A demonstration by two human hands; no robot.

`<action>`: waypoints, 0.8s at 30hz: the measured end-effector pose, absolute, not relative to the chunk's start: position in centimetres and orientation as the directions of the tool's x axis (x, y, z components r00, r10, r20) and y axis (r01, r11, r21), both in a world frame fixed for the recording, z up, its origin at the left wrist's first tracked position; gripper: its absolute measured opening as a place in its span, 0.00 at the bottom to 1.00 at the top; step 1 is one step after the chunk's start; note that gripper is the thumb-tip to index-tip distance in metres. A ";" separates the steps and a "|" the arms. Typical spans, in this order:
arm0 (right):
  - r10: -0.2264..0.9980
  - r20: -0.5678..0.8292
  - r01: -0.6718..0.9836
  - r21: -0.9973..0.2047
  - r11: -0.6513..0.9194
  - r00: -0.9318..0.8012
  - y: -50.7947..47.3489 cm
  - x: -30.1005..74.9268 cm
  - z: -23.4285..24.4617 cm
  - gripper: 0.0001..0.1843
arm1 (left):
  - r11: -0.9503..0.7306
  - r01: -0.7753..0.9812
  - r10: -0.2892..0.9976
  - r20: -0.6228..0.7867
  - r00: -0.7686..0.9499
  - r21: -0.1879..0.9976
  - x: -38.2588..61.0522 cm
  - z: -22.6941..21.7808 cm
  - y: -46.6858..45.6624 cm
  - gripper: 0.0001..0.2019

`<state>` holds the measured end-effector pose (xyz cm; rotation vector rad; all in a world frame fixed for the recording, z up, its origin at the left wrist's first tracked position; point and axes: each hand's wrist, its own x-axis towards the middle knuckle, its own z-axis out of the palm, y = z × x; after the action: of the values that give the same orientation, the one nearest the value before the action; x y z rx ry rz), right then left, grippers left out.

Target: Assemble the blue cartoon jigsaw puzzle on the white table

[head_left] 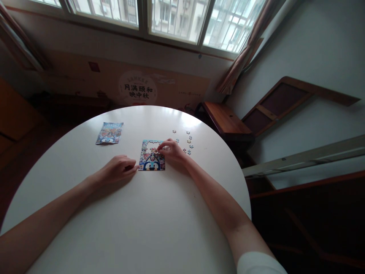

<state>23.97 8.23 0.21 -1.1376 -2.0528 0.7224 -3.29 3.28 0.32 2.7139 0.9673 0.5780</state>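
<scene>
Jigsaw puzzle lies flat, partly filled, on white surface, between the hands. Left hand: curled, fingertip at puzzle's lower-left corner; nothing visibly held. Right hand: fingertips drawn together at upper right; cannot tell whether pinching a piece. Risks: weak bracing could let puzzle slide; right wrist could scatter loose pieces.

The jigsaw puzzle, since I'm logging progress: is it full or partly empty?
Partly empty: the jigsaw puzzle shows a pale gap in its upper part, and loose pieces lie near the right hand.
</scene>
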 end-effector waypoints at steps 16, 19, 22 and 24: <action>0.866 0.274 0.550 -0.683 0.482 -0.419 8.3 24.0 0.2 0.03 | -0.769 0.548 0.635 0.302 0.711 0.329 -3.2 0.5 3.2 0.18; 0.868 0.274 0.555 -0.680 0.479 -0.413 8.3 24.0 0.2 0.03 | -0.768 0.551 0.637 0.301 0.709 0.327 -3.2 0.5 3.2 0.18; 0.870 0.274 0.561 -0.676 0.477 -0.410 8.3 23.9 0.1 0.04 | -0.768 0.550 0.637 0.300 0.710 0.329 -3.2 0.6 3.2 0.19; 0.871 0.278 0.569 -0.669 0.478 -0.405 8.3 23.9 0.0 0.04 | -0.767 0.548 0.637 0.302 0.709 0.332 -3.2 0.6 3.2 0.18</action>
<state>23.88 8.28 0.05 -1.1861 -2.1182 0.6446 -3.17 3.16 0.64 2.6984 0.9495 0.5965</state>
